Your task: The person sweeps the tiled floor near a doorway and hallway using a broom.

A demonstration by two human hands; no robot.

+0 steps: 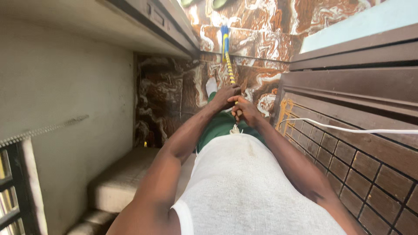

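Both of my hands grip a long pole with yellow and dark spiral stripes (229,69). My left hand (225,95) wraps the pole higher up, and my right hand (244,111) holds its near end just below. The pole runs away from me down to a blue head (224,35) resting on the brown marbled floor (261,30). My white-socked foot (211,85) stands beside the pole. I wear a white sleeveless shirt and green shorts.
A dark brown tiled wall (348,161) with wooden ledges is close on the right, with a white cable (348,129) running across it. A grey plastered wall (65,87) is on the left, a worn cushion (126,178) lies below it, and a metal grille (11,187) shows at bottom left.
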